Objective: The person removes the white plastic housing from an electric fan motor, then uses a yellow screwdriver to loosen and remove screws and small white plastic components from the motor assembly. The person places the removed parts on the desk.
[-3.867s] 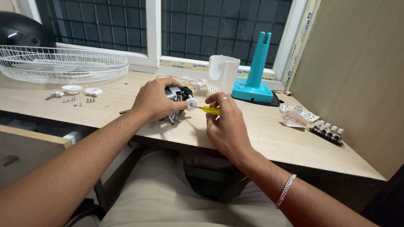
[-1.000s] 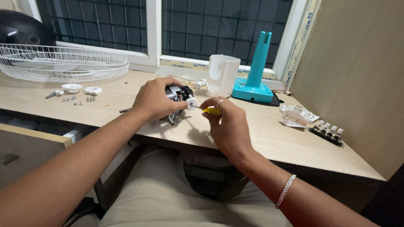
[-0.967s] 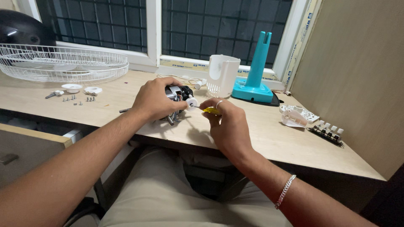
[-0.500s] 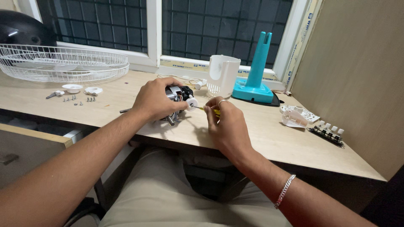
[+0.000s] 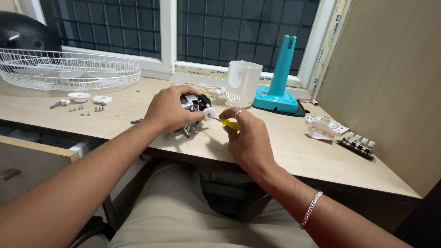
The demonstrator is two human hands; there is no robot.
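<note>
The left hand (image 5: pixel 167 109) is clamped over the motor (image 5: pixel 193 104) on the desk (image 5: pixel 285 147); the right hand (image 5: pixel 248 138) pinches a screwdriver (image 5: pixel 226 122) at its white knob (image 5: pixel 209 113). The tip could be slipped off if tilted.

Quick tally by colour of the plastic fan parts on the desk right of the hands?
White: 2, the white slotted plastic housing and the white flat plastic cover.
Teal: 1, the teal plastic fan stand.
Black: 1, the black switch strip with white buttons.
Total: 4.
</note>
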